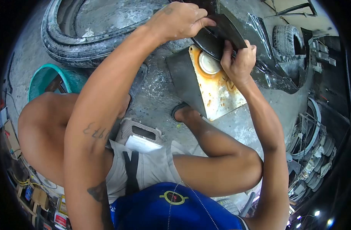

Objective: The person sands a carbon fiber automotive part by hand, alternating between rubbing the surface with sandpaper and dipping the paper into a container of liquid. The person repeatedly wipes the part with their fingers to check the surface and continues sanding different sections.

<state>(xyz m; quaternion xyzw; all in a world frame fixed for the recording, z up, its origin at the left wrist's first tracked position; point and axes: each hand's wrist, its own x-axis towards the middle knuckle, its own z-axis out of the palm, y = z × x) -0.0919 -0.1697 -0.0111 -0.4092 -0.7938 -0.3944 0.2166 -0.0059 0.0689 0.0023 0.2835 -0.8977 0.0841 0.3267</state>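
Note:
My left hand [178,21] is closed on the upper end of a black curved panel [230,31], its thumb pressed against the surface. My right hand [240,63] grips the panel's lower edge, thumb on one side and fingers folded over the other. The panel is held up off the floor, and its far end runs out of the top of the view. Below it lies a rusty, pale metal can [221,97] with a round lid [209,63]. A larger glossy black part [277,74] stretches away to the right of my right hand.
A large worn tyre [73,51] lies at upper left, with a teal bucket [54,69] below it. Another tyre [286,40] stands at upper right. A grey plastic stool [158,132] shows between my legs. Stacked metal parts [317,153] line the right side.

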